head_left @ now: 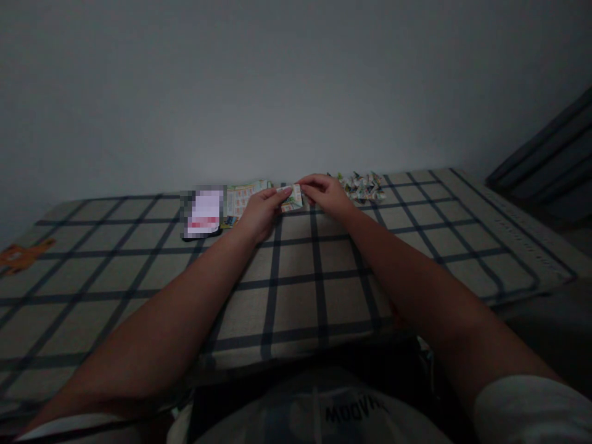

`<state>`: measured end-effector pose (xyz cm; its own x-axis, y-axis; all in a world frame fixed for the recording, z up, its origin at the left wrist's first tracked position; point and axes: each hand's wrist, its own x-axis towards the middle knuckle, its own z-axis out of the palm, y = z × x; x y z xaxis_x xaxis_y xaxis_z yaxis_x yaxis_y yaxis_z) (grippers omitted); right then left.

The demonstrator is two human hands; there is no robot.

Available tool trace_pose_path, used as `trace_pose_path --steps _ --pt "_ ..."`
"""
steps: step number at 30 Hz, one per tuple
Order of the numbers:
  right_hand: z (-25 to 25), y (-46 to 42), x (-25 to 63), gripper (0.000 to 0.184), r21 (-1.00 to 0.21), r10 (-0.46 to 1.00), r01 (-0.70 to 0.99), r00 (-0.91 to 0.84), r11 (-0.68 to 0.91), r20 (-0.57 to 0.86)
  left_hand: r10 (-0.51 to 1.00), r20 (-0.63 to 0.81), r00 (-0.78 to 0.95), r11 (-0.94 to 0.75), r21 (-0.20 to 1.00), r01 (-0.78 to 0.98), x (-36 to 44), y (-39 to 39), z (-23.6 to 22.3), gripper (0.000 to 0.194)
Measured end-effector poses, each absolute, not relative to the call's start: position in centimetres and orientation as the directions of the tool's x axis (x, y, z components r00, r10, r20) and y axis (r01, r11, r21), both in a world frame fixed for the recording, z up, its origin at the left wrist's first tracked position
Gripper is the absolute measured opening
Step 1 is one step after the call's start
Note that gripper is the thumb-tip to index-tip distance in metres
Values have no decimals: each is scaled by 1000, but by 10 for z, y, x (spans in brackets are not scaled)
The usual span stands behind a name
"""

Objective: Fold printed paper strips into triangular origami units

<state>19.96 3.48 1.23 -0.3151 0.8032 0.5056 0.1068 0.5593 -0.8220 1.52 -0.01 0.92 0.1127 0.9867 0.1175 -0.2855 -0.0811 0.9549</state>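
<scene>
A small piece of printed paper (293, 198), white with green and red print, is held just above the checked cloth near the wall. My left hand (262, 209) grips its left part, thumb on top and fingers beneath. At the upper right corner, my right hand (326, 192) has its thumb and index finger pinched together on the paper's edge. Behind my left hand lies a larger printed paper sheet (240, 197). Just beyond my right hand is a pile of small folded paper pieces (363, 187).
A phone (203, 213) with a lit, blurred screen lies left of the sheet. The checked tablecloth (296, 265) covers the table, with an orange figure (25, 254) at its far left. A grey wall (296, 92) rises behind; dark folded fabric (550, 148) stands at the right.
</scene>
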Motion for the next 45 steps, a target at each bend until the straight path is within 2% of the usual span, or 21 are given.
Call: trace_pose_path --steps 7,15,22,27,33,36,39,42,45 --pt "13 35 197 20 -849 820 71 -314 523 479 987 126 97 -101 969 -227 12 2 7 35" --pt "13 35 195 14 -875 841 27 -291 484 456 979 168 111 -145 971 -191 9 4 4 40" --pt "13 33 197 12 -873 836 28 -302 487 457 975 109 193 -75 982 -173 3 1 12 42" --pt "14 32 199 9 -896 860 57 -313 440 403 973 99 207 -61 982 -181 4 1 11 43" --pt "14 35 201 5 -922 869 50 -357 383 342 975 180 129 -168 981 -94 7 4 3 46" --pt "14 35 202 7 -923 863 33 -368 383 345 960 262 95 -263 965 0 7 3 2 44" --pt "14 34 201 22 -909 853 41 -366 414 372 938 338 79 -345 934 98 7 0 6 42" --pt "13 34 199 30 -898 856 67 -341 436 390 935 347 79 -355 926 132 6 -2 9 41" --pt "13 35 198 30 -893 856 80 -333 444 395 944 321 81 -328 939 103 5 -1 8 42"
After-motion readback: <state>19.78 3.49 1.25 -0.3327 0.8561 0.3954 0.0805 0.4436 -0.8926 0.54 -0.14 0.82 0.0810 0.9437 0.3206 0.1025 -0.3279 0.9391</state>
